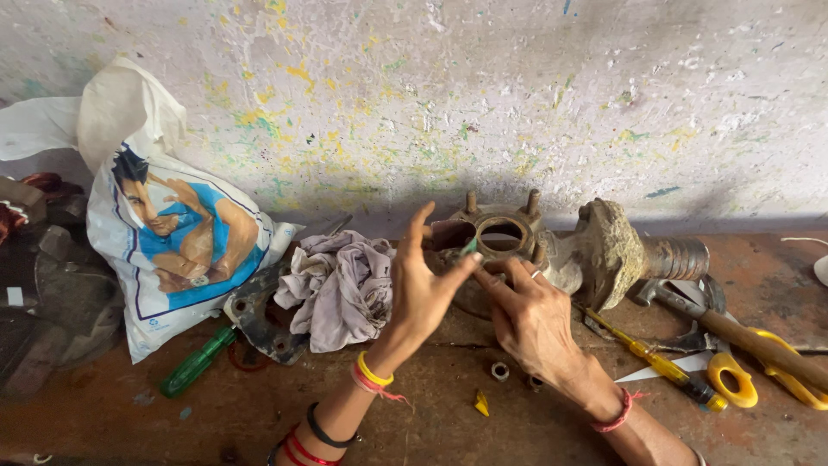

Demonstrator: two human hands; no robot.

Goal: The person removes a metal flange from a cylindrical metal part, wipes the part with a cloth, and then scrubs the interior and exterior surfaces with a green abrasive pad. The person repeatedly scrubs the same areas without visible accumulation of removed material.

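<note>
Your left hand [423, 285] is raised in front of the rusty wheel hub [517, 246], fingers spread, with thumb and forefinger pinching what looks like a small green piece [468, 248] at the hub's near rim; it is too small in this view to say what it is. Your right hand [530, 315] rests against the near side of the hub, fingers partly curled, one finger laid toward the same green piece; I cannot tell whether it grips anything. The hub lies on its side at the far edge of the bench [431, 388], against the paint-spattered wall [517, 86], its round bore facing you and its threaded shaft pointing right. Judge it heavy, rigid and rough with rust, not likely to slip but hard on skin; take it by the thick flange or the shaft rather than by the studs. The green piece is light and easily dropped, so keep the pinch close to its tip. Just left of the hub lies a crumpled grey rag [341, 289], further left a printed plastic bag [172, 250] and a green-handled screwdriver [197, 362]. To the right lie a yellow screwdriver [651, 355], a wooden-handled hammer [750, 341] and yellow-handled scissors [759, 375]; a small nut [499, 371] sits near your right wrist.
</note>
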